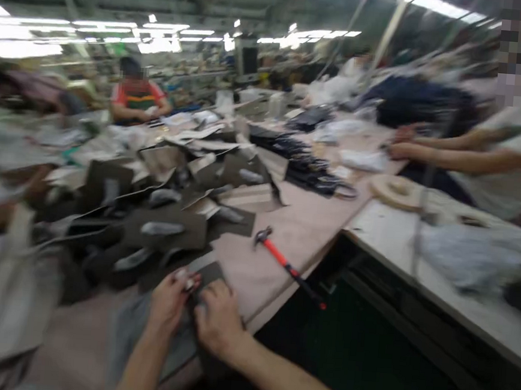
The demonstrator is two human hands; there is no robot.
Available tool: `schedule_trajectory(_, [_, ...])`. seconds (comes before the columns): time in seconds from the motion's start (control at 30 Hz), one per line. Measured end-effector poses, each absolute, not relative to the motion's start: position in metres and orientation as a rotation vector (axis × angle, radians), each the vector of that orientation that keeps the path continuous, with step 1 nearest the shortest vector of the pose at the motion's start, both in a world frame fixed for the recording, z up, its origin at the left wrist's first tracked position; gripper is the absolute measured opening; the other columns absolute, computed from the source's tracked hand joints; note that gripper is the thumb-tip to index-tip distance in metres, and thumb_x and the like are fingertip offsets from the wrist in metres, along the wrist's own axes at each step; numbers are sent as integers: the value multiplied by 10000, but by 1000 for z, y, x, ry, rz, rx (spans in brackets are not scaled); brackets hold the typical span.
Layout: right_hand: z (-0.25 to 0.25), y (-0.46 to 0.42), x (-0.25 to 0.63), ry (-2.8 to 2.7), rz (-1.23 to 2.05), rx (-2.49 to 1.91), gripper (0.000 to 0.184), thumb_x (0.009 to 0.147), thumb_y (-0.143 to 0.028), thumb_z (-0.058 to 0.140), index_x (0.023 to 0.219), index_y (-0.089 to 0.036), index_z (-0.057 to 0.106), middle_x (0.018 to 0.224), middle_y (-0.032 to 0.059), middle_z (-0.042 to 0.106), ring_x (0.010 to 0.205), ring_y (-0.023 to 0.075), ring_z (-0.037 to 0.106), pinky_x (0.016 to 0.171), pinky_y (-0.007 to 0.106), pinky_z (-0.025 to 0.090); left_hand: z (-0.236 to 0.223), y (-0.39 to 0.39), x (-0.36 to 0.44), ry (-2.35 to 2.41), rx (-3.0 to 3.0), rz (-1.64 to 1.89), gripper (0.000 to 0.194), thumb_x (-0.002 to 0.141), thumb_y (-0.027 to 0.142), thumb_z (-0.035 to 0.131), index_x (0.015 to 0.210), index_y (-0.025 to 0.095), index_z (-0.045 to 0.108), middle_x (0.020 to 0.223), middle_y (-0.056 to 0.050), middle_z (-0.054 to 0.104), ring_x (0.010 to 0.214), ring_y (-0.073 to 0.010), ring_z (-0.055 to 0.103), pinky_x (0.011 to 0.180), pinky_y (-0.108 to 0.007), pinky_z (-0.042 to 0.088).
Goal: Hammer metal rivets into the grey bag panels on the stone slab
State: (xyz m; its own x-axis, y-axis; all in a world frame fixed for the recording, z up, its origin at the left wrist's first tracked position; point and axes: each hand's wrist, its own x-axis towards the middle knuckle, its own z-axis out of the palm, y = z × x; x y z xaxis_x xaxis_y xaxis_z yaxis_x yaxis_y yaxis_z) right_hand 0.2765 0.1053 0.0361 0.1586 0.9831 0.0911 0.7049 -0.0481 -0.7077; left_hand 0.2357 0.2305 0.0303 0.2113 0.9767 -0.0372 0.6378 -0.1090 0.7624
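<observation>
My left hand [169,302] is closed in a pinch around something small and pale that I cannot make out. Close beside it, my right hand [220,319] curls its fingers over a dark grey panel [213,272], which looks like stiff fabric. The panel lies at the front edge of the table, partly hidden beneath the hands. Under my wrists spreads a lighter grey sheet [130,329]. To the right of my hands rests a claw hammer [278,255] with a red and black handle, its end jutting past the table edge.
A heap of dark panels [168,227] with clear plastic bits covers the table's left. Farther back lie bundled dark pieces [310,169]. Across the gap, a white table [439,275] holds a tape roll [396,192] and plastic bags [472,254]. Co-workers are at the right and back.
</observation>
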Motion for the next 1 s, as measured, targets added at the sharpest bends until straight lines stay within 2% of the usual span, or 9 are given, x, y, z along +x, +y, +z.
schedule_trajectory(0.03, [33,105,273,-1591,610,-1810,257,909,-285,585,1141,-213,668,1292,103,659,1310,307,532,1123,552,405,31,216,200,1561,1625,774,221,981,158,433,937,87,637,711,-14,678,529,-136,626,798,-553,614])
schedule_trajectory(0.1, [26,106,271,-1594,646,-1801,306,939,-274,541,1215,-200,650,1376,130,624,1378,317,486,1170,569,340,28,197,166,1509,1203,1062,136,944,184,524,1067,131,551,884,-85,746,782,-192,754,786,-405,635])
schedule_trajectory(0.17, [21,106,271,-1607,650,-1803,335,955,-284,528,1258,-190,638,1426,147,596,1407,325,467,1182,587,314,17,193,164,1368,969,1247,237,879,221,612,1080,162,502,954,-102,762,837,-199,767,796,-362,628])
schedule_trajectory(0.23, [20,102,273,-1602,652,-1805,343,958,-309,544,1263,-185,639,1439,151,590,1416,333,461,1180,610,306,5,196,172,1307,979,1298,324,824,294,670,1072,174,500,959,-100,763,837,-198,766,798,-336,618])
schedule_trajectory(0.4, [17,94,282,-1604,661,-1737,444,883,-348,654,1291,-176,622,1442,146,587,1412,333,468,1167,601,338,-7,193,179,1278,1038,1340,473,799,393,711,1157,166,502,965,-103,763,889,-204,759,855,-354,605])
schedule_trajectory(0.53, [11,91,295,-1716,641,-1651,473,863,-280,636,1319,-160,592,1432,152,596,1401,320,477,1173,568,351,-5,192,172,1250,1013,1319,415,825,394,699,1140,176,540,985,-82,767,905,-188,754,877,-335,597])
schedule_trajectory(0.67, [11,90,304,-1838,632,-1604,447,881,-329,643,1291,-153,617,1442,159,585,1429,339,447,1179,579,346,-3,196,173,1240,1031,1251,375,824,405,704,1095,183,569,947,-64,767,842,-185,754,818,-324,608])
schedule_trajectory(0.83, [10,90,305,-1841,643,-1608,453,897,-337,623,1313,-159,611,1453,163,577,1436,334,441,1186,574,345,-1,198,176,1252,1092,1208,369,831,441,702,1066,187,575,929,-71,772,842,-194,756,830,-342,616])
schedule_trajectory(1.0, [11,89,328,-1894,866,-1442,638,868,-460,680,1431,-191,547,1554,153,486,1497,337,368,1226,596,312,-2,196,174,1259,1125,1210,367,844,441,698,1073,186,568,937,-67,770,836,-192,758,838,-347,623])
